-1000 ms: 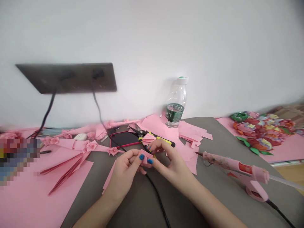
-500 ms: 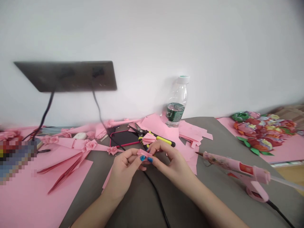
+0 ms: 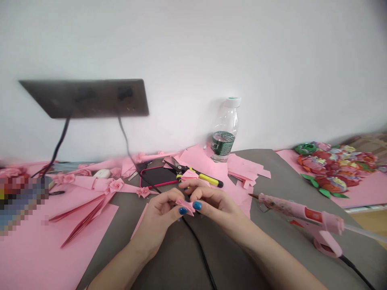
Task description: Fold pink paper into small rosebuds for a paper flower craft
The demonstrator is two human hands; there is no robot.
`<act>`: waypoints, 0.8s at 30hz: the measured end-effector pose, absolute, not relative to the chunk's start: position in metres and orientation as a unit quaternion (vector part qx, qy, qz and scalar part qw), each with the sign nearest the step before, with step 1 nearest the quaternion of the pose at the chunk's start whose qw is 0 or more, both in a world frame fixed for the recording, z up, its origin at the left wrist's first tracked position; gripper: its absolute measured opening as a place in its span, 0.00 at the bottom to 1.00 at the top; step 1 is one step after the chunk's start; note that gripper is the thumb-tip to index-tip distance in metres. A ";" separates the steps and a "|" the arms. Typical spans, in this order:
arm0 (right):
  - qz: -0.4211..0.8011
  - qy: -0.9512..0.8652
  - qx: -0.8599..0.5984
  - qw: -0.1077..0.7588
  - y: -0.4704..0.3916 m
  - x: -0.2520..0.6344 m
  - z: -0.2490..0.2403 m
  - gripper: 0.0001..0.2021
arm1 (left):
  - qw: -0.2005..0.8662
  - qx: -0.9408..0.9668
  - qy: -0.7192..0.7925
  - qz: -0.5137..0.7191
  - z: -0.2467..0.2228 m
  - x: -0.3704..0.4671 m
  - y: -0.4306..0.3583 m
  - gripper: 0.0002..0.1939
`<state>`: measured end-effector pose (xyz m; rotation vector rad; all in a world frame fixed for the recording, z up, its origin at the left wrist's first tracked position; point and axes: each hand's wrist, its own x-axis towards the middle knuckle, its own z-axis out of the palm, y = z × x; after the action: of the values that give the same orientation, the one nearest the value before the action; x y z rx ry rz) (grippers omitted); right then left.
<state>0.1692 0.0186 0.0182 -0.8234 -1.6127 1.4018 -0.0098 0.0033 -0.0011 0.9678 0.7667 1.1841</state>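
Between both hands is a small folded piece of pink paper (image 3: pixel 185 205), with its corners flared out. My left hand (image 3: pixel 161 215) pinches its left side, thumb in front. On the right side, the thumb and forefinger of my right hand (image 3: pixel 219 205) grip the same paper. Just beyond the fingers lie yellow-and-black handled scissors (image 3: pixel 208 179) with a folded pink paper piece (image 3: pixel 190 174) on them. A phone with a pink-red edge (image 3: pixel 159 176) rests behind my left hand. Under the hands a black cable (image 3: pixel 198 243) runs toward me.
A pink glue gun (image 3: pixel 302 215) lies at right, tip toward the middle. Pink paper scraps (image 3: pixel 244 167) surround a plastic bottle (image 3: pixel 224 133) by the wall. Colourful paper flowers (image 3: pixel 335 165) sit far right. Pink paper roses (image 3: pixel 115 185) lie left, below a dark socket panel (image 3: pixel 90 98).
The folded pink paper has turned and dropped slightly toward me, showing more of its flared corners. My right fingers have shifted their hold and spread a little.
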 end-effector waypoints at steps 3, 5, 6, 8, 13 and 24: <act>0.578 -0.635 -0.322 0.398 0.018 0.170 0.020 0.16 | 0.684 0.408 0.315 0.515 -0.001 -0.008 0.002 0.08; 0.594 -0.627 -0.315 0.393 0.017 0.169 0.021 0.15 | 0.693 0.401 0.305 0.516 0.001 -0.008 0.001 0.08; 0.606 -0.618 -0.311 0.392 0.017 0.169 0.022 0.15 | 0.696 0.399 0.300 0.517 0.001 -0.007 0.001 0.07; 0.639 -0.590 -0.300 0.392 0.015 0.167 0.022 0.14 | 0.700 0.398 0.290 0.517 0.002 -0.007 0.001 0.07; 0.688 -0.521 -0.284 0.418 0.012 0.163 0.020 0.14 | 0.696 0.405 0.265 0.530 -0.001 -0.008 0.002 0.06; 0.454 -0.646 -0.338 0.512 0.011 0.160 0.013 0.05 | 0.629 0.410 0.332 0.571 -0.003 -0.008 0.005 0.06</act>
<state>0.1604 0.0111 0.0129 -0.8123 -1.5538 1.0923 -0.0077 0.0050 -0.0031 0.9392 0.7614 1.3069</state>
